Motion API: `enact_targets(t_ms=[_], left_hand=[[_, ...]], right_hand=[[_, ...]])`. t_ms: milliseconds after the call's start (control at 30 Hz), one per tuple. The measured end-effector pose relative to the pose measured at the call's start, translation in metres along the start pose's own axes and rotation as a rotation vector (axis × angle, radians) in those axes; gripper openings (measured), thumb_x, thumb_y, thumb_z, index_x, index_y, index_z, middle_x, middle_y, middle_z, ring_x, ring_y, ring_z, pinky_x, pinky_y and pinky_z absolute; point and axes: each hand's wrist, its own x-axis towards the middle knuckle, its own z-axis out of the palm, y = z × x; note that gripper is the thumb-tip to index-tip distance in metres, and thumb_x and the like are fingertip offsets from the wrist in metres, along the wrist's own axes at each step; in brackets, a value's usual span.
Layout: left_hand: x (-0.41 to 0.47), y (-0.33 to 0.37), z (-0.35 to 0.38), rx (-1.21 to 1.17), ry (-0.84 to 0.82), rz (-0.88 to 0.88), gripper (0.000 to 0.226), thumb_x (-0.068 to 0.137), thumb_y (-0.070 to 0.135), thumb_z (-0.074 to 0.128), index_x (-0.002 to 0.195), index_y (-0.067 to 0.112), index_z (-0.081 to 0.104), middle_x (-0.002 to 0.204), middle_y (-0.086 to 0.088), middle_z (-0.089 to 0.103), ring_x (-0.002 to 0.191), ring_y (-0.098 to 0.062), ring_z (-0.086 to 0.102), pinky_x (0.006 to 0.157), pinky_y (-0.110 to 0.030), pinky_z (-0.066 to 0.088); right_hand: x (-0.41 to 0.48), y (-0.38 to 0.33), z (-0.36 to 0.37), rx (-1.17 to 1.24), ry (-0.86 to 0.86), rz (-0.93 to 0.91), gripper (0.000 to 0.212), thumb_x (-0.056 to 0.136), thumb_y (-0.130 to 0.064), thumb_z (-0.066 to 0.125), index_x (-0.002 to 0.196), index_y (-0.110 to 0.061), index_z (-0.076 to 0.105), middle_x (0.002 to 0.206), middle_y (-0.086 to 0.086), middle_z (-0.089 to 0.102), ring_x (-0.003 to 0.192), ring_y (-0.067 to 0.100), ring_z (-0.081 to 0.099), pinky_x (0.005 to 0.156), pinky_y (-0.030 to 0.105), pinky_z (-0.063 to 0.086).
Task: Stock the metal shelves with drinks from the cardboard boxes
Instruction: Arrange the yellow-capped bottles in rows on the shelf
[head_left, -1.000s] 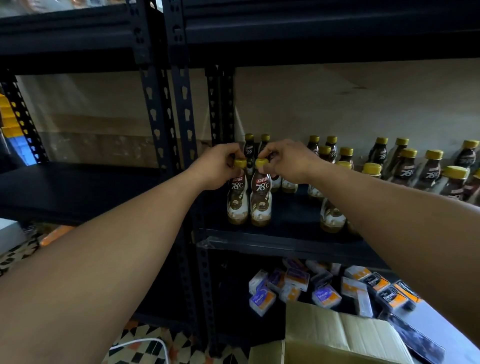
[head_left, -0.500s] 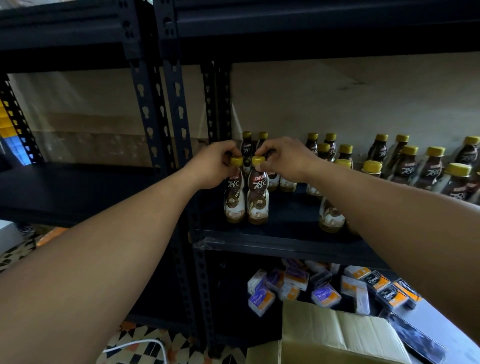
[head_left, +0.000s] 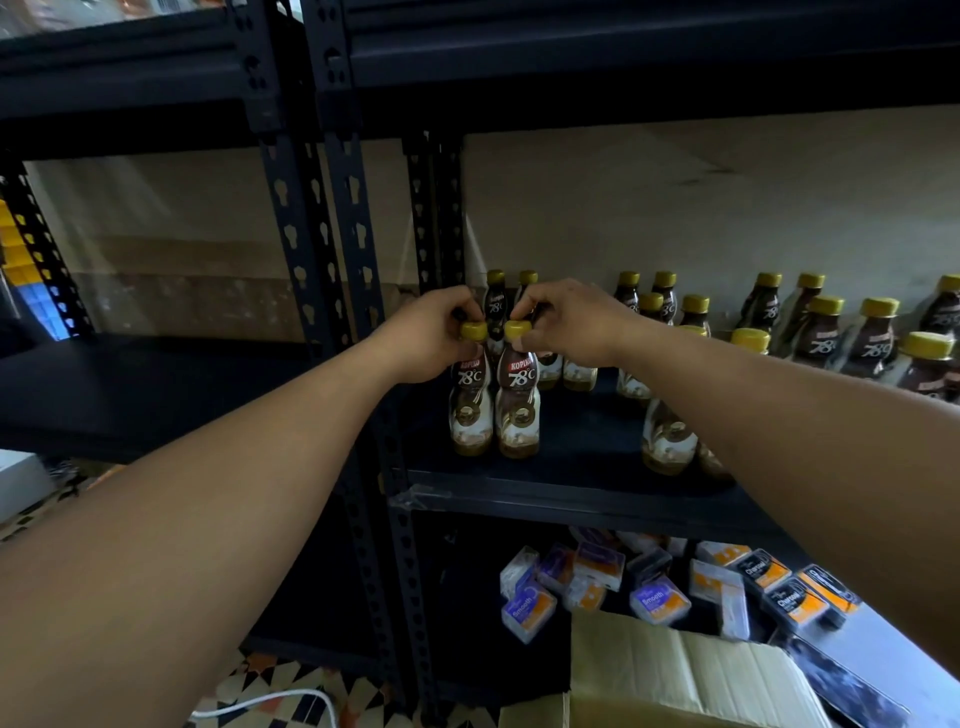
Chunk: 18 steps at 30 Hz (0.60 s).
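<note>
Centre frame, front left of the middle shelf in the black metal rack: two coffee-drink bottles stand upright, side by side and touching. left hand fingers curl round the left cap of the left bottle. right hand fingers pinch the right cap of the right bottle. Both bases look seated on the board, so I read this as placement done, release pending.

Progress: partway.
- Back pair of the same drink stands just behind the hands, near the wall.
- Stocked bottles fill the right half of the frame in loose rows; a couple sit partly behind the right forearm. Spacing is uneven, so some tidying seems likely.
- Left bay at mid-left of frame: dark board, no drinks in view on it. Probably more to fill.

Supply: cardboard box at lower right of frame. Only flaps show, so I can't tell how many drinks remain.

Small packets lie on the lower shelf, not part of this job.
</note>
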Motion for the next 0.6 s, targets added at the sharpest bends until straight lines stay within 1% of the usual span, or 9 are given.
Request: enact_targets(t_ms=[67, 133, 200, 300, 333, 400, 467, 533, 600], left_hand=[[0.0, 0.0, -0.001, -0.013, -0.011, -0.004, 0.032, 0.086, 0.024, 0.079, 0.112, 0.023, 0.06, 0.097, 0.001, 0.065, 0.084, -0.014, 0.062, 0.072, -0.026, 0.051], [0.001, 0.002, -0.003, -0.049, -0.001, -0.013, 0.032, 0.088, 0.034, 0.076, 0.115, 0.025, 0.06, 0.101, 0.002, 0.066, 0.088, -0.015, 0.066, 0.078, -0.032, 0.056], [0.005, 0.006, -0.009, -0.084, 0.012, -0.024, 0.027, 0.093, 0.036, 0.07, 0.116, 0.025, 0.061, 0.104, 0.002, 0.067, 0.091, -0.015, 0.068, 0.082, -0.037, 0.059], [0.018, 0.016, -0.018, -0.158, -0.008, -0.024, 0.014, 0.096, 0.032, 0.067, 0.106, 0.023, 0.065, 0.097, -0.001, 0.071, 0.088, -0.018, 0.07, 0.084, -0.045, 0.06], [0.023, 0.02, -0.022, -0.135, -0.014, -0.014, 0.013, 0.095, 0.033, 0.067, 0.103, 0.022, 0.066, 0.095, -0.001, 0.072, 0.086, -0.017, 0.07, 0.084, -0.044, 0.06], [0.035, 0.028, -0.028, -0.081, -0.042, 0.001, 0.013, 0.095, 0.034, 0.067, 0.1, 0.022, 0.068, 0.093, 0.0, 0.073, 0.082, -0.014, 0.071, 0.084, -0.041, 0.059], [0.05, 0.037, -0.034, -0.053, -0.117, 0.013, 0.014, 0.096, 0.034, 0.066, 0.103, 0.022, 0.068, 0.094, -0.001, 0.074, 0.079, -0.015, 0.073, 0.084, -0.043, 0.06], [0.067, 0.044, -0.04, -0.042, -0.249, -0.01, 0.018, 0.096, 0.034, 0.066, 0.108, 0.02, 0.068, 0.099, -0.005, 0.073, 0.081, -0.019, 0.075, 0.083, -0.042, 0.061], [0.087, 0.049, -0.042, -0.016, -0.384, -0.058, 0.023, 0.096, 0.036, 0.065, 0.113, 0.02, 0.067, 0.103, -0.007, 0.073, 0.084, -0.022, 0.075, 0.076, -0.036, 0.059]], right_hand=[[-0.001, -0.001, -0.002, 0.011, -0.012, -0.002, 0.03, 0.089, -0.038, 0.078, 0.114, -0.029, 0.066, 0.099, -0.004, 0.071, 0.093, 0.013, 0.069, 0.092, 0.041, 0.057], [-0.001, -0.002, -0.009, 0.005, -0.024, -0.006, 0.035, 0.088, -0.048, 0.076, 0.116, -0.03, 0.066, 0.1, -0.005, 0.071, 0.09, 0.012, 0.07, 0.088, 0.038, 0.058], [0.001, -0.003, -0.019, -0.018, -0.01, 0.002, 0.033, 0.091, -0.054, 0.07, 0.116, -0.031, 0.067, 0.098, -0.005, 0.072, 0.088, 0.012, 0.071, 0.085, 0.037, 0.058], [0.009, -0.005, -0.04, -0.012, 0.016, 0.003, 0.024, 0.096, -0.05, 0.066, 0.109, -0.03, 0.068, 0.104, -0.004, 0.072, 0.09, 0.013, 0.071, 0.089, 0.039, 0.057], [0.012, -0.006, -0.049, -0.032, 0.01, 0.008, 0.025, 0.097, -0.047, 0.065, 0.111, -0.027, 0.068, 0.106, -0.002, 0.072, 0.091, 0.014, 0.071, 0.087, 0.038, 0.057], [0.018, -0.007, -0.066, -0.112, -0.032, 0.033, 0.028, 0.097, -0.046, 0.065, 0.114, -0.024, 0.067, 0.1, -0.002, 0.072, 0.091, 0.015, 0.071, 0.084, 0.032, 0.055], [0.025, -0.005, -0.081, -0.192, -0.12, 0.06, 0.031, 0.097, -0.046, 0.066, 0.116, -0.023, 0.067, 0.097, -0.005, 0.071, 0.091, 0.015, 0.071, 0.087, 0.035, 0.057], [0.036, 0.003, -0.091, -0.245, -0.208, 0.081, 0.035, 0.097, -0.045, 0.066, 0.122, -0.021, 0.068, 0.107, -0.001, 0.072, 0.095, 0.017, 0.071, 0.085, 0.037, 0.059], [0.048, 0.015, -0.098, -0.276, -0.264, 0.123, 0.038, 0.097, -0.043, 0.066, 0.128, -0.021, 0.066, 0.118, 0.003, 0.07, 0.101, 0.02, 0.069, 0.078, 0.032, 0.058]])
